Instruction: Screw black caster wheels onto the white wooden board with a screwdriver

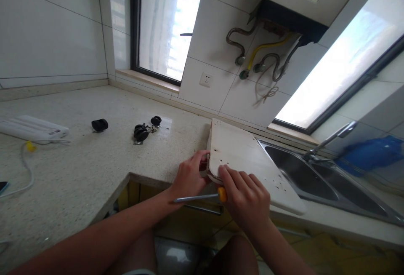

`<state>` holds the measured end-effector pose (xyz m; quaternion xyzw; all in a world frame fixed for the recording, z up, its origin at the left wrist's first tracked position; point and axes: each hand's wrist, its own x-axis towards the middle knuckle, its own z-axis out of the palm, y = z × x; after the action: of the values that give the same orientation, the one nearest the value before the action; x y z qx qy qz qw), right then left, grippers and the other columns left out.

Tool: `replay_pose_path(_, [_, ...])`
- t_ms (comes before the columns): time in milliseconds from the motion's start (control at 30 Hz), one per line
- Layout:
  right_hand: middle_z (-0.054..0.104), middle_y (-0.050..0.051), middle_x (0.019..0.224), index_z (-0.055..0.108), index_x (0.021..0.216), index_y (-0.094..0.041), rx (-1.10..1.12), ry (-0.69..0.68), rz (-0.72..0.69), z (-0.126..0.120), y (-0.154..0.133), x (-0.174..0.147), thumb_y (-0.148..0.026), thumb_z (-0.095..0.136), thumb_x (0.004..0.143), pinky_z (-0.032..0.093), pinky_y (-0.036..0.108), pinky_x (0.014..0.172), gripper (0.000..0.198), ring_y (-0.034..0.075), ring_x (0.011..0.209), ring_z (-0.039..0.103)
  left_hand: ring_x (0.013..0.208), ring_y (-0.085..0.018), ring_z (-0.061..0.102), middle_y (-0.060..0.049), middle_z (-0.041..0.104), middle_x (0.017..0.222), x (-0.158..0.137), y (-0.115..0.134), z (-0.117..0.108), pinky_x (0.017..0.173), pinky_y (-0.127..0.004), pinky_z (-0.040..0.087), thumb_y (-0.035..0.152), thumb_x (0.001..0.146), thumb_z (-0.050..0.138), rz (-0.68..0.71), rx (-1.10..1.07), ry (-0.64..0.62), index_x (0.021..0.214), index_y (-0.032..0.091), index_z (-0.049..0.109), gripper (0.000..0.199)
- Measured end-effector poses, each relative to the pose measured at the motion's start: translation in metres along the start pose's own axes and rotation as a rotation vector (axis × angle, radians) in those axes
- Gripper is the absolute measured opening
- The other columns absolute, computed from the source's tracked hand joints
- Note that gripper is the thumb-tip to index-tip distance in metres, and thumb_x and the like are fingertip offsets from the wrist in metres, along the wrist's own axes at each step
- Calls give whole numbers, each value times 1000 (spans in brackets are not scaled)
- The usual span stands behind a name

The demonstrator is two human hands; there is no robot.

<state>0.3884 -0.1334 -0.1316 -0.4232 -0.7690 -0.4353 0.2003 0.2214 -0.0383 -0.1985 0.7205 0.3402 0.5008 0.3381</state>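
A white board [241, 146] with rounded corners and several small holes lies across the counter and partly over the sink. My left hand [191, 174] is closed at its near left corner, fingers around the edge and partly hidden behind it. In my right hand [246, 188] is a screwdriver [197, 198]; its yellow handle shows under the fist and its metal shaft points left across my left wrist. The right thumb and fingers also rest on the board's top near some holes. Black casters [141, 133] lie left of the board, with another caster [99, 125] farther left.
A white power bank [34, 129] with a cable lies at the left. The counter [72, 174] has a cutout in front of me. The steel sink [303, 178] and its faucet [331, 140] stand right. A water heater [296, 5] with hoses hangs on the wall.
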Motion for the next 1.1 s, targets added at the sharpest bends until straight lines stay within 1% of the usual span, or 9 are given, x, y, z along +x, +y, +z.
replay_pose_path(133, [86, 10, 107, 78, 121, -10, 58, 18, -47, 3, 0, -19, -15, 54, 114, 47, 38, 76, 26, 20, 85, 69, 120, -29, 82, -17, 74, 147, -4, -6, 1, 108, -46, 68, 11, 81, 82, 39, 71, -85, 155, 20, 57, 79])
replay_pose_path(233, [85, 12, 109, 77, 125, -7, 108, 41, -99, 3, 7, -29, -19, 58, 115, 49, 38, 76, 25, 21, 88, 71, 139, -36, 75, -21, 70, 157, -8, -10, 3, 120, -55, 61, 13, 83, 78, 58, 135, -151, 166, 20, 49, 88])
replay_pose_path(333, [85, 12, 110, 77, 127, -7, 163, 22, -134, 2, 16, -30, -25, 62, 115, 51, 38, 76, 27, 20, 88, 72, 146, -40, 70, -23, 68, 160, -10, -12, 5, 123, -60, 58, 15, 85, 79, 67, 185, -203, 174, 20, 40, 97])
replay_pose_path(500, [85, 9, 115, 76, 132, -10, 230, -36, -160, -7, 29, -27, -37, 63, 116, 55, 35, 78, 34, 19, 89, 73, 151, -37, 67, -23, 62, 168, -10, -12, 2, 124, -56, 57, 9, 87, 74, 107, 224, -255, 180, 21, 25, 106])
replay_pose_path(733, [84, 12, 133, 73, 145, -12, 181, -111, -245, -30, 75, -54, -48, 60, 117, 63, 35, 85, 47, 21, 103, 79, 154, -33, 65, -20, 62, 169, -7, -12, -3, 126, -54, 57, -6, 87, 57, 215, 317, -306, 178, 25, 28, 100])
replay_pose_path(833, [83, 8, 139, 52, 172, -14, 159, -151, -310, -34, 100, -75, -30, 61, 116, 62, 35, 85, 59, 20, 98, 78, 147, -38, 69, -24, 63, 166, -12, -10, 4, 119, -58, 62, 0, 91, 62, 233, 365, -331, 177, 20, 28, 96])
replay_pose_path(900, [81, 9, 142, 40, 178, -13, 158, -171, -334, -35, 115, -89, -16, 56, 114, 61, 34, 87, 66, 19, 97, 78, 144, -40, 70, -26, 63, 166, -18, -7, 10, 116, -59, 64, 8, 96, 67, 248, 385, -353, 177, 18, 30, 89])
replay_pose_path(1000, [79, 8, 145, 45, 176, -14, 166, -163, -324, -36, 135, -111, -13, 56, 112, 58, 34, 90, 65, 19, 98, 76, 142, -39, 71, -25, 60, 169, -26, -1, 16, 118, -55, 63, 22, 107, 68, 321, 424, -384, 177, 18, 30, 80])
replay_pose_path(1100, [79, 3, 147, 52, 174, -19, 132, -184, -298, -36, 153, -133, -13, 54, 111, 55, 34, 103, 63, 19, 101, 77, 144, -38, 69, -24, 53, 175, -32, 2, 15, 119, -52, 61, 28, 111, 68, 426, 446, -429, 180, 22, 26, 81])
